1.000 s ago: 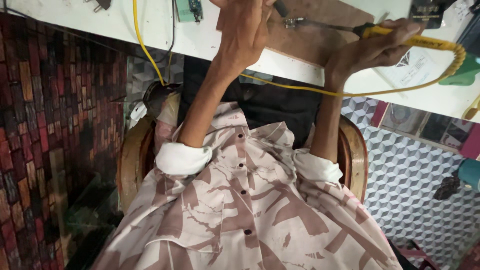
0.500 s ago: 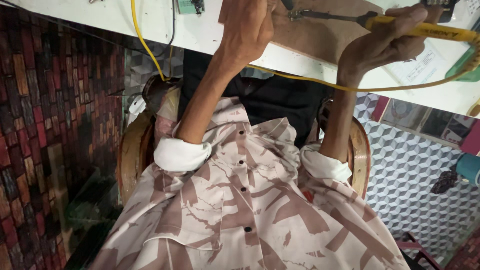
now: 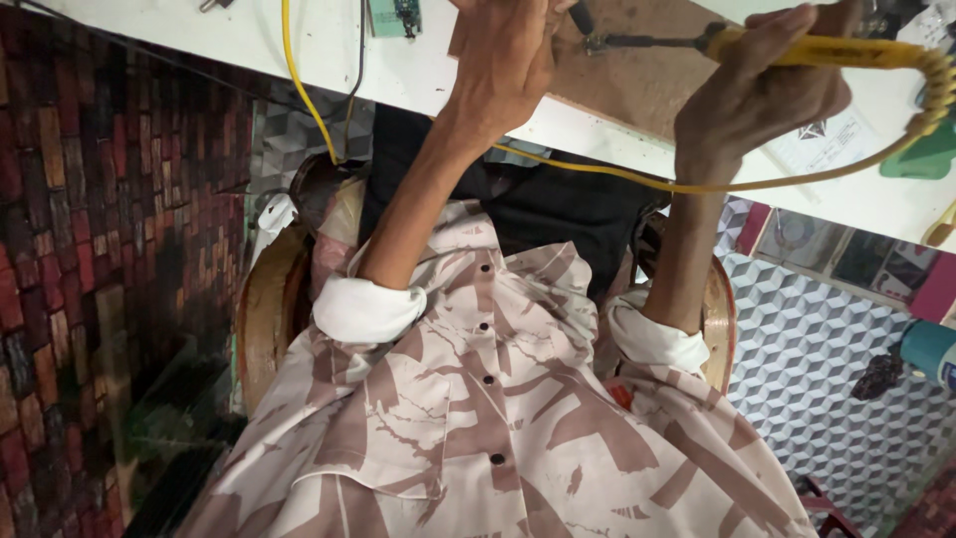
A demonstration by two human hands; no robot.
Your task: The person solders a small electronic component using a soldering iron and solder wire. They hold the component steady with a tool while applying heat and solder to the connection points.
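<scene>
My right hand (image 3: 762,90) is closed around the yellow handle of a soldering iron (image 3: 797,50). The iron's metal shaft (image 3: 647,42) points left over a brown board (image 3: 637,90). Its tip ends close to my left hand (image 3: 503,60), which lies on the same board at the frame's top edge. A small dark piece (image 3: 578,18) shows beside the fingers, which are cut off by the frame edge, so their grip is unclear. The iron's yellow cable (image 3: 597,171) loops under both wrists.
The board lies on a white table (image 3: 299,50) with a small green circuit board (image 3: 393,15) and a green object (image 3: 921,159). I sit in a wooden chair (image 3: 264,309). Brick-patterned surface (image 3: 100,249) is at the left, cube-patterned floor (image 3: 817,349) and a teal object (image 3: 931,349) at the right.
Both hands have shifted toward the top of the view. The iron now lies nearly level, with its tip closer to my left hand.
</scene>
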